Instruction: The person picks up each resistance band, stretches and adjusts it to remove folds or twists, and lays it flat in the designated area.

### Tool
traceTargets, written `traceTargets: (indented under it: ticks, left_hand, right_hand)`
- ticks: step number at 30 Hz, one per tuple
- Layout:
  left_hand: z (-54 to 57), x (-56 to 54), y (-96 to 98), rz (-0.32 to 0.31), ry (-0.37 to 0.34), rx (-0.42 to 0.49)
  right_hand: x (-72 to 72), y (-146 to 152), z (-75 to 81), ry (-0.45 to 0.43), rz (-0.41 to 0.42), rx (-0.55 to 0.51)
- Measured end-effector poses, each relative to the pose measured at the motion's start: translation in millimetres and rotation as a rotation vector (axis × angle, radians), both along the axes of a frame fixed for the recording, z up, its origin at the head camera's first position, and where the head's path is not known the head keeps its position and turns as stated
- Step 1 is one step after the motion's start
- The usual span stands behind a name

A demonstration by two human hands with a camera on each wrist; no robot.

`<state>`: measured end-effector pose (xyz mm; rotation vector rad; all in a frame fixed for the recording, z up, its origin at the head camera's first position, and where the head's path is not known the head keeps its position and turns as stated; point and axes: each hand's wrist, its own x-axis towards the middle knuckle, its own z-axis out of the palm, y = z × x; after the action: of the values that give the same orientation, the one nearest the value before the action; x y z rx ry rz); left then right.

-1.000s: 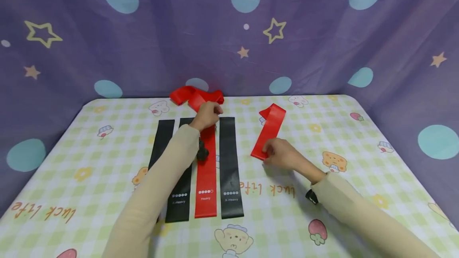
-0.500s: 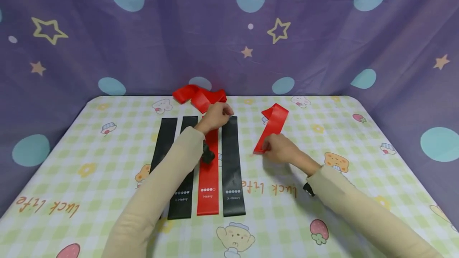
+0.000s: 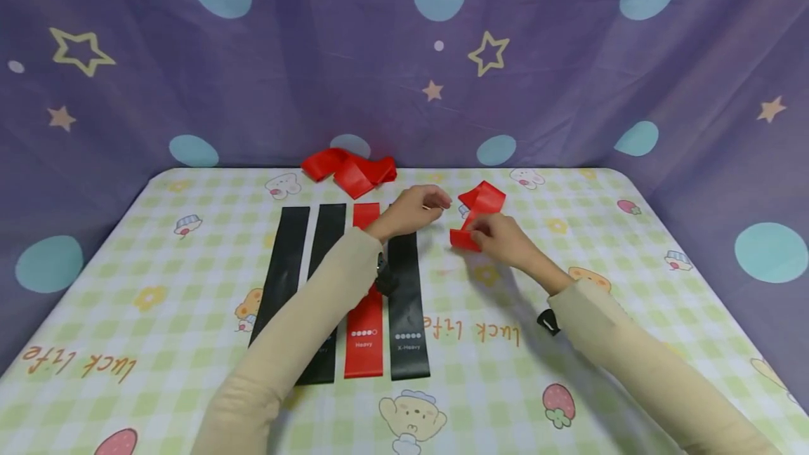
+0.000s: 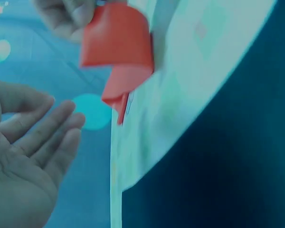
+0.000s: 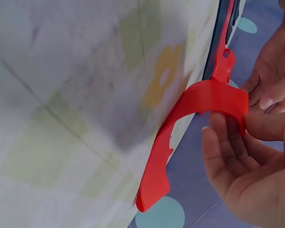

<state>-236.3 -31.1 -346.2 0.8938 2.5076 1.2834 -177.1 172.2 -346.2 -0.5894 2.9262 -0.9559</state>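
Observation:
My right hand (image 3: 503, 239) pinches the near end of a red resistance band (image 3: 485, 198) between thumb and fingers. That end is lifted and bends over in the right wrist view, while the band's far part lies folded on the table. My left hand (image 3: 413, 210) hovers over the top of the right-hand black band (image 3: 407, 300), its fingers loosely spread and holding nothing. In the left wrist view the left hand's fingers (image 4: 61, 128) point toward the raised red band (image 4: 116, 38), apart from it.
Left of that black band lie a flat red band (image 3: 364, 343) marked Heavy and two more black bands (image 3: 287, 251), side by side. A crumpled red band (image 3: 350, 168) sits at the table's back edge. A patterned cloth (image 3: 158, 265) covers the table; a purple curtain (image 3: 354, 55) hangs behind.
My left hand has moved right, from above the flat red band toward the right hand. My right hand has raised the near end of its red band and moved it away from me.

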Motion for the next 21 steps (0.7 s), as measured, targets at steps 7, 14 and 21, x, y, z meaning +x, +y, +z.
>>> traceTargets:
  ticks: [7,14,21]
  left_hand:
    - [-7.5,6.8,17.9,-0.065,0.001,0.066]
    - [-4.4,7.5,28.6,0.044,0.048,0.148]
    - [7.2,10.9,29.8,0.076,0.049,0.271]
  right_hand:
    - [-5.3,4.5,8.7,0.059,-0.039,-0.080]
    - [-7.2,4.0,21.1,0.078,-0.049,-0.157]
    - [-10.6,0.0,35.2,0.160,-0.080,-0.234]
